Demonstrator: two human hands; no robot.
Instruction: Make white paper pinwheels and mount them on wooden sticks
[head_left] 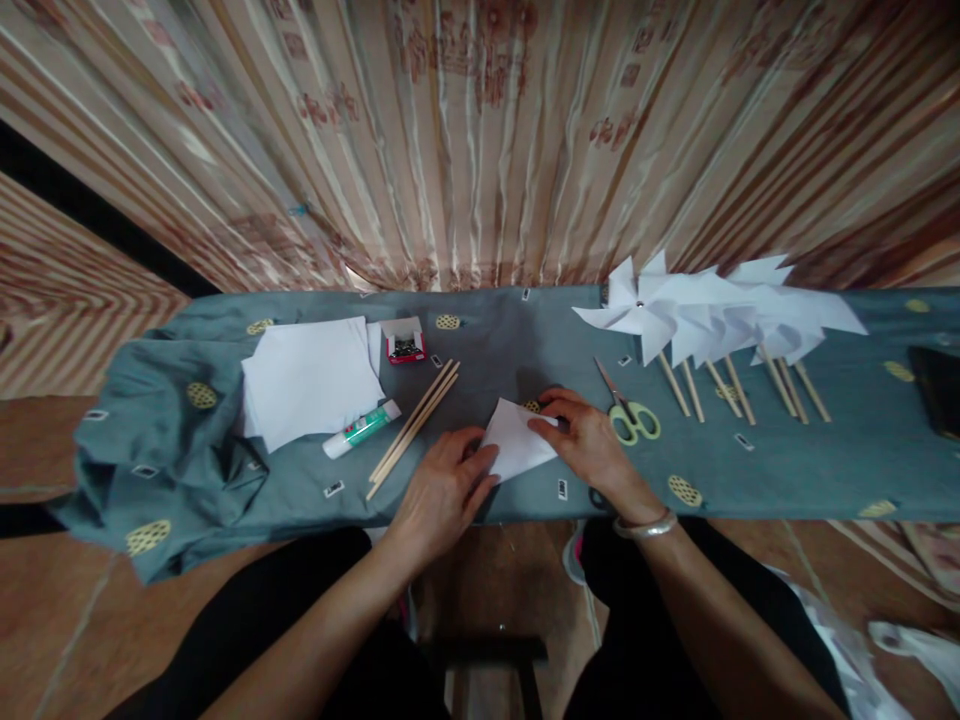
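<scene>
A small white folded paper point(516, 438) lies on the teal cloth point(465, 340) that covers a narrow table. My left hand point(444, 490) presses its lower left corner. My right hand point(586, 436) holds its right edge with thumb and fingers. A silver bangle point(646, 524) sits on my right wrist. Green-handled scissors point(628, 410) lie just right of my right hand. Left of my left hand lie a few wooden sticks point(414, 428).
A glue stick point(361, 428), a stack of white paper point(309, 380) and a small red box of pins point(405, 342) lie at the left. Several finished white pinwheels on sticks point(720, 320) lie at the right. A dark object point(937, 386) sits at the far right. Striped curtain behind.
</scene>
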